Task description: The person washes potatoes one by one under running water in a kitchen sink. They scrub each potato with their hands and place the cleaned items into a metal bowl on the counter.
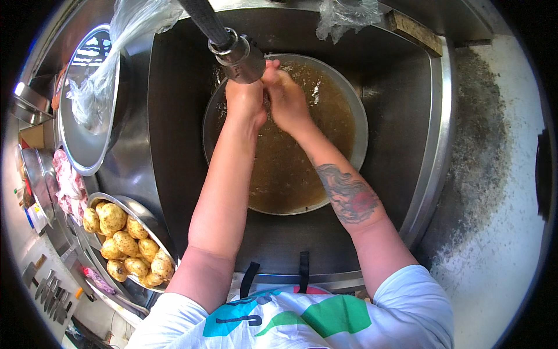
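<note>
My left hand [245, 102] and my right hand [287, 101] are close together beneath a metal faucet head [240, 59], over a wide round basin [361, 146]. The faucet head covers part of my left hand, and the fingers are largely hidden. I cannot tell whether anything is between the hands. Murky brown water [301, 174] with patches of foam or glare fills much of the basin. The basin sits inside a deep stainless steel sink [401, 118].
Left of the sink, a metal bowl [169, 257] holds several potatoes [126, 243]. Behind it are raw meat [69, 187] and a large metal bowl [83, 155] with a clear plastic bag [93, 96]. Several knives [53, 296] lie far left. A wooden block [414, 32] rests on the sink's back-right rim.
</note>
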